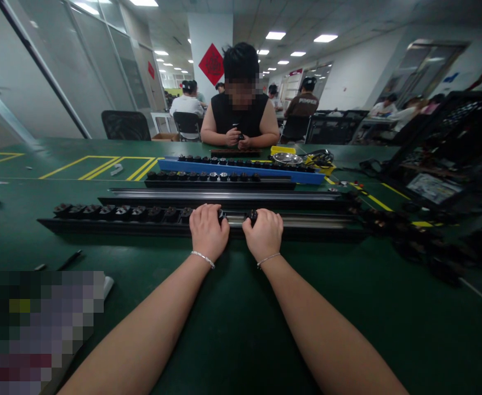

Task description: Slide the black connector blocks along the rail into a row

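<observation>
A long black rail (125,226) lies crosswise on the table, with a row of black round-topped parts (122,212) in its left half and a bare metal channel showing on the right. My left hand (208,233) is closed over the right end of that row, its fingers on a black part (221,215) that they mostly cover. A short gap to the right, my right hand (264,235) is pinched around a small black piece (252,216) at the channel. Its underside and its contact with the rail are hidden.
Beyond are an empty-looking black rail (224,196), another filled rail (220,181) and a blue tray (306,176). Loose black parts (413,233) are heaped at right. Across the table a person (241,118) handles a small dark piece. A metal bowl (287,158) stands near them.
</observation>
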### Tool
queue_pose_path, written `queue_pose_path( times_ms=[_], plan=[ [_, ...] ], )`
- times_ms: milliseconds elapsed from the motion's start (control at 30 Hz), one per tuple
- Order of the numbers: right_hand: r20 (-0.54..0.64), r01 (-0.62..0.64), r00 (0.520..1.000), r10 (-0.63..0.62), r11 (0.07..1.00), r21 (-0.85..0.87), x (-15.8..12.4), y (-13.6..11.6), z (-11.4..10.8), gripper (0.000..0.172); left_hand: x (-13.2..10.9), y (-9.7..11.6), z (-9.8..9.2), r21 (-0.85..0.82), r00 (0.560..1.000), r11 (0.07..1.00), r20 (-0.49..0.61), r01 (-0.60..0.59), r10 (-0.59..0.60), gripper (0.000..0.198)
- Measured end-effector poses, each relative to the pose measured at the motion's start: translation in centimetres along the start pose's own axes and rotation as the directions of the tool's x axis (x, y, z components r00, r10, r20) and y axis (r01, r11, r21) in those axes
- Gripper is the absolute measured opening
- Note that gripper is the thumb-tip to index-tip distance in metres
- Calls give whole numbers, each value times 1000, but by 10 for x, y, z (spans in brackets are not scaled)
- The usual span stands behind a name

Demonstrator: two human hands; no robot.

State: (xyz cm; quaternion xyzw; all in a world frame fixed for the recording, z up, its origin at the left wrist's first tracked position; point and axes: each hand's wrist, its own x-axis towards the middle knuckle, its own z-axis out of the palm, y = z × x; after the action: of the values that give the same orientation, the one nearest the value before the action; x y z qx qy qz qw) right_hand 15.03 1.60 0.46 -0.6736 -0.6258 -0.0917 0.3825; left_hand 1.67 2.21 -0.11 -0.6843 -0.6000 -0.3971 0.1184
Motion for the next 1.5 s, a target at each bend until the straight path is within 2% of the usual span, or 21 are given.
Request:
queue_pose_path(
  times_ms=[100,167,267,333,467,633,1100,1500],
  plan=[
    [-8,-20,1000,20,1000,9,0,2,0,25,-1,2,-3,-43,999,999,-47,-24,22,32],
    [-12,-28,1000,28,999,16,0,3,0,25,-3,6,-6,-89,993,990,-60,-106,101,33],
    [-19,-36,999,36,999,10,0,5,-1,24,-11,17,-9,-178,947,937,61,-300,315,36],
    [-17,-26,1000,26,1000,6,1,8,-2,25,-17,23,-8,-163,929,933,139,-321,344,40],
    [29,22,999,-22,1000,9,4,16,-8,26,-22,28,-6,-107,904,937,247,-332,349,46],
    [117,110,987,-109,994,4,6,27,-13,30,-21,28,-8,-89,896,937,273,-338,349,43],
    [51,91,995,-90,996,-9,4,29,-9,29,-21,28,-8,-92,895,941,291,-327,339,43],
    [45,93,995,-92,996,-8,4,28,-11,29,-21,29,-8,-94,896,940,284,-328,341,43]
  ],
)
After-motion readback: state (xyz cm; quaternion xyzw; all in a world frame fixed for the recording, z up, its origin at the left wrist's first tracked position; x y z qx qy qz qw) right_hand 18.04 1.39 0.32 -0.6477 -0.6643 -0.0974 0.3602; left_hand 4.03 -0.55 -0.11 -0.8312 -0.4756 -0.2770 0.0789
